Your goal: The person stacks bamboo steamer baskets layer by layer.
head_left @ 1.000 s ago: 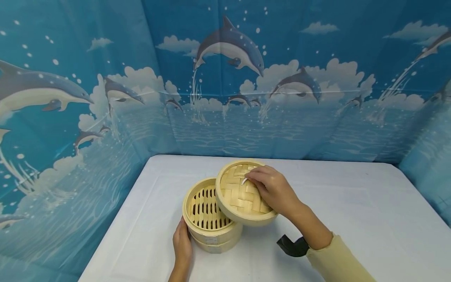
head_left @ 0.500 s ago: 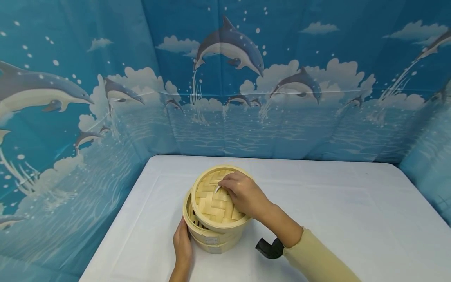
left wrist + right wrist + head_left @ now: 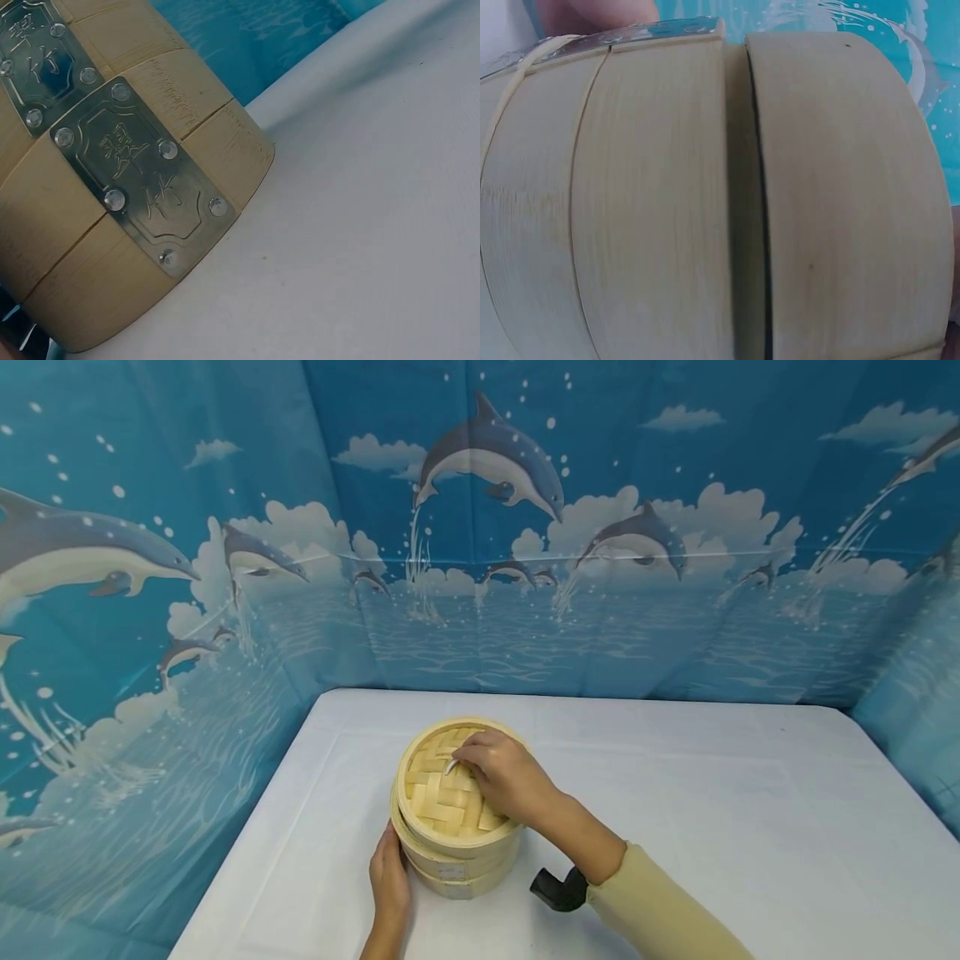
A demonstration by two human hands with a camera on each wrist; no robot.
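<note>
A two-tier bamboo steamer point(image 3: 459, 867) stands on the white table; in the left wrist view its tiers carry riveted metal plates point(image 3: 142, 176). My right hand point(image 3: 510, 777) pinches the small white handle point(image 3: 451, 766) of the woven bamboo lid point(image 3: 438, 797). That lid sits over the steamer's top, slightly tilted, covering the slatted inside. From the right wrist, a narrow gap shows between the lid's rim point(image 3: 847, 187) and the upper tier point(image 3: 652, 202). My left hand point(image 3: 390, 881) rests along the steamer's left side, its farther fingers hidden.
A black curved piece point(image 3: 558, 890) hangs beside my right wrist and moves with it. White cloth covers the table point(image 3: 712, 810). Behind it and to the sides hangs a blue dolphin-print curtain point(image 3: 480, 627).
My right hand has carried the lid leftward and down, from beside the steamer's opening to over it, hiding the slats. My left hand has stayed in place.
</note>
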